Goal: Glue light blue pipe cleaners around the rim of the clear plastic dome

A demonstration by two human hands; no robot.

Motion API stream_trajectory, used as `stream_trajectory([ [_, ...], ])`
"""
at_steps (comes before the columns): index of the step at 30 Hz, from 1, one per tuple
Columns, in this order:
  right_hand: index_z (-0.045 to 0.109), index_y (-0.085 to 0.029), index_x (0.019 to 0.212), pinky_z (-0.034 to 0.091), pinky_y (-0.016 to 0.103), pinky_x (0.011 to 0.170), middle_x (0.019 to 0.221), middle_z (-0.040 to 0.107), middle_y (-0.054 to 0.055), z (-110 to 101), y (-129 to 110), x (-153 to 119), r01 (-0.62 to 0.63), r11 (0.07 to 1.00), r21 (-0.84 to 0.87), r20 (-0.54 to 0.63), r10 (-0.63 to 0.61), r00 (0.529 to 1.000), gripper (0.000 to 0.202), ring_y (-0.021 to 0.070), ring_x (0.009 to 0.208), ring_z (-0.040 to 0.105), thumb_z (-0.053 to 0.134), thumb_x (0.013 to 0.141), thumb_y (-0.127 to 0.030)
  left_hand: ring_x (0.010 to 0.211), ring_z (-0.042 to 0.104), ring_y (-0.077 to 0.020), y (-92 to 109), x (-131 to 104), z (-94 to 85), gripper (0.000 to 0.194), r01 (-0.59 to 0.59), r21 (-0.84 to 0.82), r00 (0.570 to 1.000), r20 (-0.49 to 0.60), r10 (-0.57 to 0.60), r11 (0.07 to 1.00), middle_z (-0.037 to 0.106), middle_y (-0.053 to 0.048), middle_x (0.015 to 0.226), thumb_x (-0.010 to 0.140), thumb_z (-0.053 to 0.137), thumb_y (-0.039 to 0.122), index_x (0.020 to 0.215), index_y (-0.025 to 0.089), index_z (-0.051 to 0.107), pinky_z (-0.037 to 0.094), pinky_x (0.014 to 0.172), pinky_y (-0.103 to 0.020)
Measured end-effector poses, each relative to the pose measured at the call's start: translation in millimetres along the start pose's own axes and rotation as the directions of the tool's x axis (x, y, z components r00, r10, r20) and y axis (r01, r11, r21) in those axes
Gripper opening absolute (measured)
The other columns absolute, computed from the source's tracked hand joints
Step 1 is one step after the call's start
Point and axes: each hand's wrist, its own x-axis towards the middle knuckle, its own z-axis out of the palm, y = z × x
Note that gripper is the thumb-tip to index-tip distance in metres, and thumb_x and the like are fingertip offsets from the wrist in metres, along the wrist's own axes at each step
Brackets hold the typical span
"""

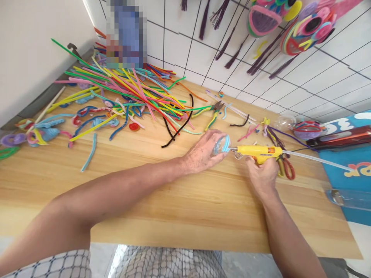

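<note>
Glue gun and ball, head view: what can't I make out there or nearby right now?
All in the head view:
Ball: partly covered by the left hand.
Glue gun: most of its grip is hidden by the right hand.
Nozzle: too small to tell whether glue is coming out.
Clear container: cut off by the right edge.
Pixelated patch: blurs out whatever is behind it.

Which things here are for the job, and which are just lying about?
Used in the job:
yellow pistol-shaped glue gun, in the right hand
clear round piece with light-blue strips, in the left hand

Just lying about now:
heap of colourful fuzzy stems, though perhaps a supply for the job
metal pliers with green and yellow handles
small round red piece
</note>
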Motion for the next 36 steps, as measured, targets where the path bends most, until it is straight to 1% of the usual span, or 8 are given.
stream_trajectory([
  [9,0.059,-0.027,0.070,0.049,0.041,0.069,0.067,0.066,0.004,-0.1,-1.7,-0.9,0.006,1.000,0.004,-0.025,-0.005,1.000,0.021,0.0251,0.067,0.062,0.067,0.073,-0.046,0.149,0.058,-0.0328,-0.9,0.0,0.6,0.055,0.004,-0.025,1.000,0.009,-0.003,1.000,0.058,-0.018,0.153,0.107,0.065,0.038,0.156,0.024,0.046,0.051,0.129,-0.057],
  [14,0.062,-0.026,0.074,0.051,0.042,0.073,0.071,0.069,0.006,-1.0,-4.7,-1.4,-0.004,1.000,0.026,-0.017,0.004,1.000,0.021,0.0277,0.072,0.066,0.067,0.074,-0.046,0.147,0.059,-0.0323,-0.4,-0.2,0.3,0.054,-0.020,-0.009,1.000,0.007,0.020,1.000,0.057,-0.019,0.152,0.108,0.063,0.037,0.156,0.022,0.045,0.053,0.128,-0.056],
  [19,0.060,-0.026,0.073,0.052,0.043,0.076,0.072,0.068,0.005,-1.0,-3.1,-1.3,0.007,1.000,0.018,-0.023,-0.007,1.000,0.021,0.0271,0.072,0.065,0.068,0.073,-0.046,0.149,0.057,-0.0331,1.3,-0.3,-1.9,0.056,-0.002,-0.007,1.000,0.031,0.002,1.000,0.056,-0.019,0.154,0.106,0.064,0.036,0.157,0.023,0.045,0.052,0.129,-0.057],
  [24,0.061,-0.026,0.075,0.052,0.042,0.075,0.074,0.070,0.005,-0.5,-1.1,-1.1,0.018,1.000,0.015,-0.040,-0.017,0.999,0.022,0.0265,0.074,0.066,0.067,0.073,-0.047,0.149,0.057,-0.0331,2.2,-0.2,-3.2,0.056,0.008,-0.007,0.999,0.037,-0.008,1.000,0.056,-0.019,0.155,0.105,0.065,0.035,0.156,0.023,0.045,0.052,0.129,-0.056],
  [28,0.059,-0.027,0.072,0.052,0.042,0.074,0.070,0.067,0.005,-0.7,-0.6,-1.1,0.017,1.000,0.003,-0.037,-0.017,0.999,0.022,0.0262,0.070,0.064,0.067,0.073,-0.048,0.151,0.057,-0.0327,2.5,-0.3,-4.0,0.056,0.010,-0.023,0.999,0.045,-0.009,1.000,0.056,-0.019,0.156,0.105,0.064,0.034,0.157,0.023,0.047,0.052,0.130,-0.054],
  [33,0.057,-0.027,0.071,0.052,0.042,0.074,0.067,0.064,0.004,-1.4,-2.0,-1.1,0.020,1.000,-0.003,-0.030,-0.020,0.999,0.023,0.0249,0.068,0.062,0.067,0.072,-0.048,0.151,0.056,-0.0349,4.0,0.0,-5.1,0.057,0.035,-0.046,0.998,0.056,-0.033,0.998,0.056,-0.020,0.156,0.103,0.065,0.033,0.157,0.023,0.047,0.051,0.129,-0.057],
  [36,0.058,-0.027,0.072,0.052,0.042,0.074,0.070,0.067,0.006,-1.7,-4.9,-1.3,0.014,1.000,-0.005,-0.044,-0.014,0.999,0.022,0.0273,0.073,0.065,0.067,0.071,-0.048,0.151,0.056,-0.0344,4.6,0.3,-5.5,0.057,0.043,-0.039,0.997,0.059,-0.041,0.998,0.056,-0.019,0.157,0.103,0.065,0.033,0.157,0.023,0.047,0.052,0.129,-0.057],
])
